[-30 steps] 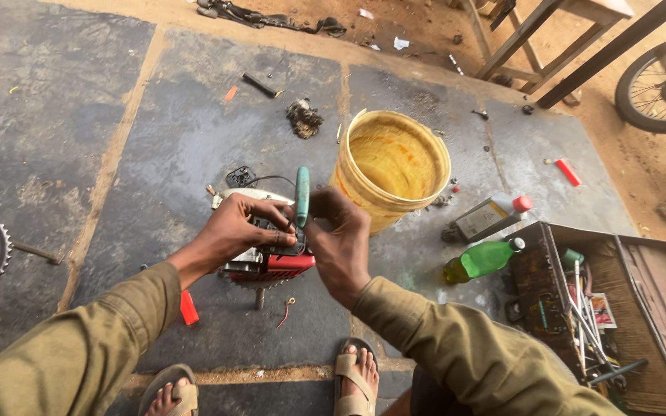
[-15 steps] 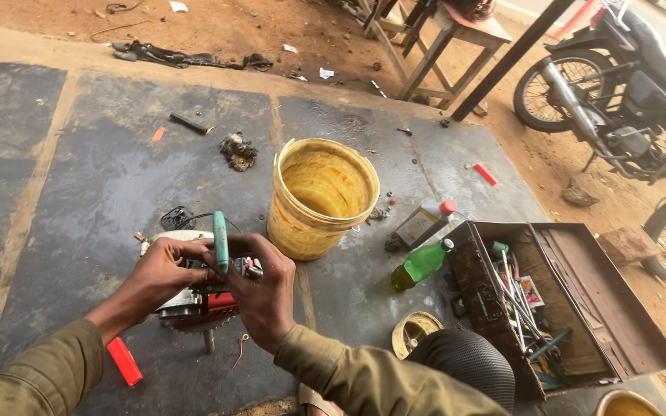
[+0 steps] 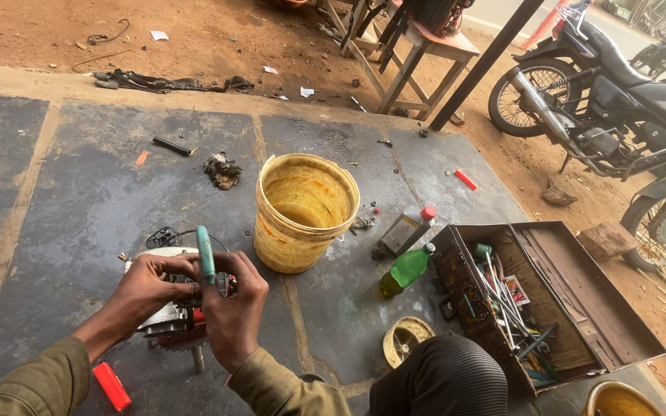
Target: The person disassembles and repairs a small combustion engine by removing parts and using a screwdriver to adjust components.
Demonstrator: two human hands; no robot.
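Note:
A small metal engine part [image 3: 165, 314] with a red body and a white round cover rests on the dark stone floor. My left hand [image 3: 146, 286] grips its top from the left. My right hand [image 3: 234, 308] is closed around a green-handled tool [image 3: 206, 254] that stands upright over the part. The tool's tip is hidden between my fingers. A black wire [image 3: 165, 235] trails from the part's far side.
A yellow bucket [image 3: 305, 209] stands just right of my hands. A green bottle [image 3: 407, 269], a grey bottle with a red cap [image 3: 408, 228] and an open rusty toolbox [image 3: 549, 300] lie further right. A red piece [image 3: 111, 385] lies near left. Motorcycles [image 3: 618, 100] are parked at far right.
The view has swung right and up, showing more of the toolbox and motorcycles. Both hands stay on the engine part, with the green-handled tool still upright.

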